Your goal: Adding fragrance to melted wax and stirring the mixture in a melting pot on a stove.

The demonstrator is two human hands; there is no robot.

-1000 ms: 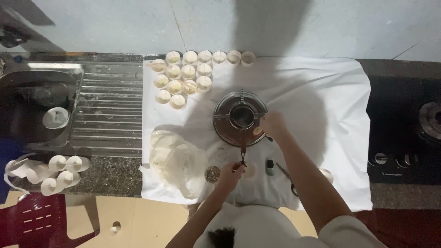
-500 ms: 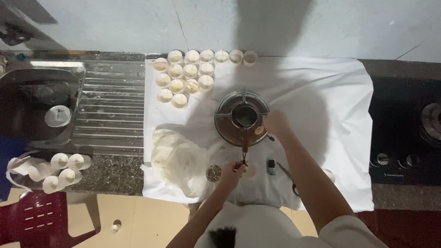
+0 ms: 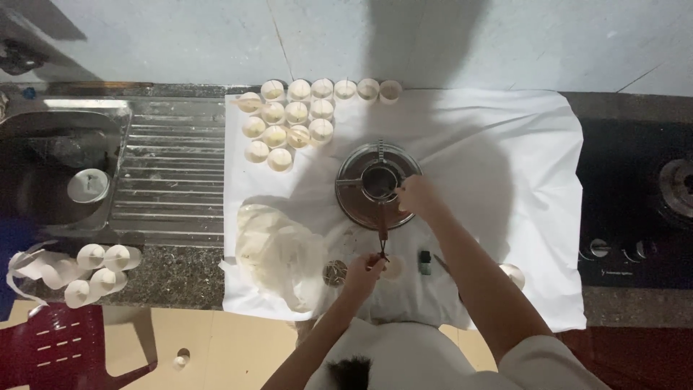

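Pan (image 3: 379, 184) dark inside, on round stand | left hand (image 3: 363, 269) grips its handle | right hand (image 3: 419, 196) closed at rim

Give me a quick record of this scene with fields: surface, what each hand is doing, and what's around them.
surface: white cloth spread over a counter
left hand: fingers closed on the long handle of a small pot
right hand: at the rim of the small pot, on a round metal stand
behind: cluster of small cream-filled cups, upper left of the cloth
left of the hands: crumpled pale plastic
far left: steel sink with a cup in it
far right: dark stove
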